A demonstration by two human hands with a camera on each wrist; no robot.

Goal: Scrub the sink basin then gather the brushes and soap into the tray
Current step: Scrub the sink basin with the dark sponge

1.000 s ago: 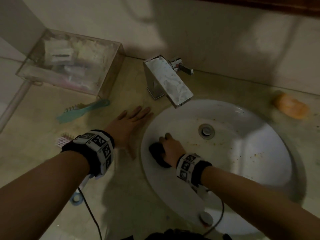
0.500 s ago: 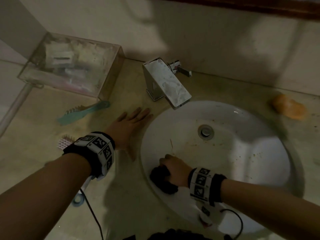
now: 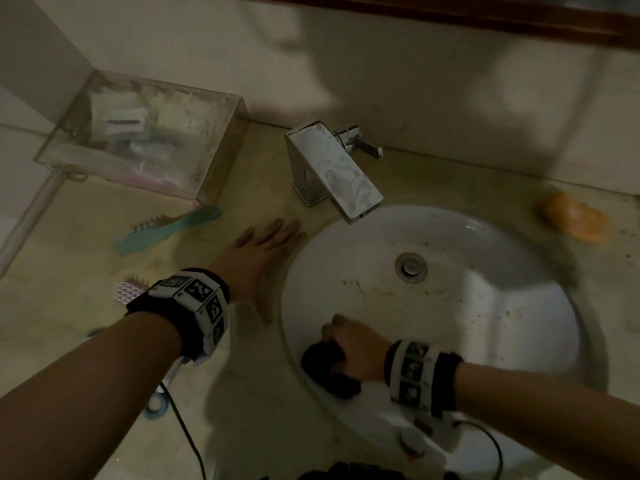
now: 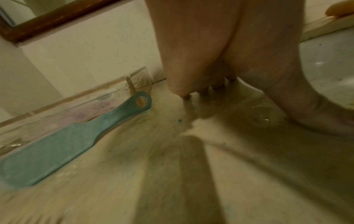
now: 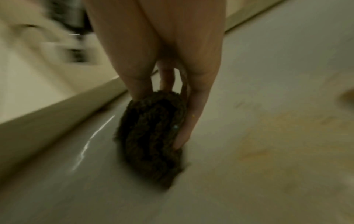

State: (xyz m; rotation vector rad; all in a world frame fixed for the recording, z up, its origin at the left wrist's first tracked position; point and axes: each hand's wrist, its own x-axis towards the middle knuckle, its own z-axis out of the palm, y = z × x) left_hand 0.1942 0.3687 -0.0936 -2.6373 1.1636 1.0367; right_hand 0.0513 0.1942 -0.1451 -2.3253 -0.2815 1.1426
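The right hand [image 3: 356,351] is curled round a dark scrubbing pad [image 3: 329,368], fingers and thumb pinching its sides while it presses on the near-left wall of the white sink basin [image 3: 485,306]; the left hand [image 3: 256,258] lies flat with fingers straight on the tabletop [image 3: 242,427] just beside the basin's rim, holding nothing and seemingly bracing the body. In the right wrist view the pad [image 5: 153,133] looks shaggy and soft, so it should squash under pressure and is best held across its width, as now. Brown specks and smears lie around the drain [image 3: 411,267] and on the right slope, so the scrubbing step looks unfinished. A teal brush [image 3: 169,228] lies on the tabletop just in front of the clear tray [image 3: 214,157], handle toward the tray; it looks stiff and light, easiest taken by that handle. A pink brush [image 3: 130,289] is partly hidden behind the left wrist. The orange soap [image 3: 573,220] sits at the far right, well apart from the tray; likely slippery if wet, it wants a grip round its whole body. The tap [image 3: 332,171] stands behind the basin.
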